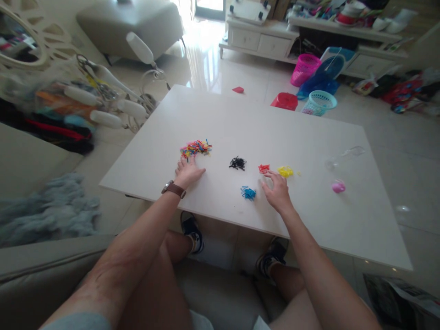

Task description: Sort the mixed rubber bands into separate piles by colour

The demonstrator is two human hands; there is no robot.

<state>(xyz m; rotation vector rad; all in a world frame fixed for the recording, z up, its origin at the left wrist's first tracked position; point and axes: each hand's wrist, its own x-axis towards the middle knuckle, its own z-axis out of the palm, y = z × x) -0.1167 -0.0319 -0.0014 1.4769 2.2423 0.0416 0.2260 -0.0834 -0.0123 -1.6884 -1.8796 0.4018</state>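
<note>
Mixed-colour bands (195, 149) lie heaped on the bench (213, 114), long axis running across it, directly beyond the left hand (189, 174), the nearer one; its fingers are spread, tips at the heap's near edge. Right hand (277, 190): thumb and forefinger apart, forefinger close against the red bands (263, 168); whether a band is held, cannot tell. Yellow bands (285, 172) lie just right of these. Containers: teal basket (323, 108) and pink basket (305, 68) on the floor (206, 62), contents indeterminable.
</note>
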